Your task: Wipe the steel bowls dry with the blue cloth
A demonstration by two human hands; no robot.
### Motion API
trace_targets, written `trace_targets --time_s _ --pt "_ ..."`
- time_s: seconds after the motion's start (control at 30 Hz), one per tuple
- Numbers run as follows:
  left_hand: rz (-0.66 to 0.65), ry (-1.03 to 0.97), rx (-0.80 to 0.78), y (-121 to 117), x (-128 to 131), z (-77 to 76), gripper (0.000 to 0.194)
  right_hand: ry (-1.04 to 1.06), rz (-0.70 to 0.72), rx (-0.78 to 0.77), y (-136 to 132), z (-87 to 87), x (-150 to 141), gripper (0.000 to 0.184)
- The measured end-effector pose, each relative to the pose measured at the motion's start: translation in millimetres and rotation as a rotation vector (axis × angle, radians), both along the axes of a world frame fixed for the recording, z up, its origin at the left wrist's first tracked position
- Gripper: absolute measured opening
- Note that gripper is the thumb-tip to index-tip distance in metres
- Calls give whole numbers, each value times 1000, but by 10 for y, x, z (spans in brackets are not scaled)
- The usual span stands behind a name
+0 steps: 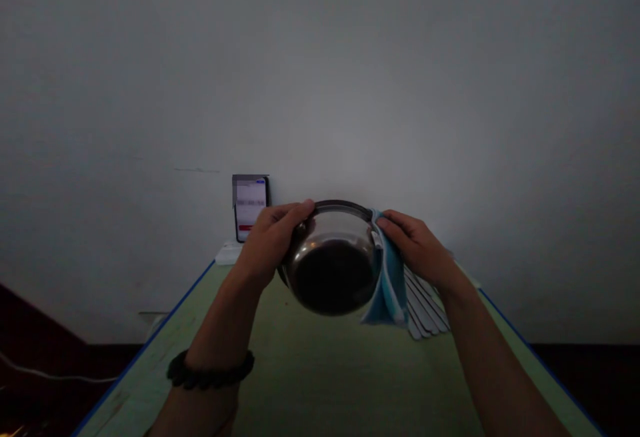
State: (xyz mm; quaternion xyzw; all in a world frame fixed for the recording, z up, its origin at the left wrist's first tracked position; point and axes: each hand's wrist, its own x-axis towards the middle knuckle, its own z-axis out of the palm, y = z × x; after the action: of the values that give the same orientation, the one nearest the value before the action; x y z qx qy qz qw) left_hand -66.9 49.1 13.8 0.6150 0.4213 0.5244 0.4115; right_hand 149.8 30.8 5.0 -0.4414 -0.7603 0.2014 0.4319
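A shiny metal pot (335,250) is held up above the table, tilted so that its dark round bottom faces me. My left hand (274,236) is closed on its left side, thumb along the outside near the rim. At the opposite side my right hand (413,240) pinches a light-blue cloth (390,290) against the rim. The cloth hangs down beside the pot wall. The inside of the pot is turned away and hidden.
The pale green table (320,377) has blue edges and meets a plain wall (320,90). A phone (251,207) with a lit screen stands upright at the back left. Grey-white slats (425,310) lie behind the cloth. A white cable (60,377) runs at the lower left.
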Motion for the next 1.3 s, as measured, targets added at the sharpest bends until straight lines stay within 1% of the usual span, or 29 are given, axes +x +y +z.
trace_targets --time_s 0.13,0.23,0.37,0.43,0.47,0.53,0.63,0.7,0.73,0.77,0.83,0.9,0.97,1.03,1.1,1.2,1.3 --pt "-31 182 0 -18 -13 27 34 23 -44 44 6 -9 -58 30" --pt "-118 317 49 -35 14 43 38 8 -52 39 3 2 -66 31" --pt "-300 520 101 -58 55 56 41 -114 40 -8 -27 35 -58 31" --pt "-302 558 109 -63 72 62 43 -181 74 -5 -37 44 -64 31" --pt "-273 545 111 -62 78 62 43 -195 82 2 -37 43 -68 30" --pt "-181 448 99 -48 88 52 43 -152 62 21 -26 27 -76 30" --pt "-24 154 59 -6 90 7 42 45 -31 27 5 -15 -72 31" --pt "27 -14 36 19 86 -24 38 154 -75 21 20 -37 -57 32" --pt "31 -51 32 24 84 -31 36 181 -85 19 23 -42 -47 32" --pt "22 -58 27 22 82 -31 34 190 -92 19 22 -41 -38 33" --pt "-52 10 11 -4 86 -6 32 170 -94 10 11 -24 -26 33" --pt "-168 141 14 -48 101 41 33 104 -63 -9 -10 10 -30 34" --pt "-234 284 65 -88 124 87 35 11 -24 -15 -33 50 -52 34" --pt "-202 374 135 -106 148 108 38 -73 -12 8 -45 79 -76 33" --pt "-128 383 163 -92 167 96 41 -120 -32 44 -37 84 -85 33" --pt "-49 251 103 -38 181 32 44 -122 -88 91 7 54 -48 33" --pt "-44 115 19 -6 174 -17 44 -111 -125 123 42 25 15 32"
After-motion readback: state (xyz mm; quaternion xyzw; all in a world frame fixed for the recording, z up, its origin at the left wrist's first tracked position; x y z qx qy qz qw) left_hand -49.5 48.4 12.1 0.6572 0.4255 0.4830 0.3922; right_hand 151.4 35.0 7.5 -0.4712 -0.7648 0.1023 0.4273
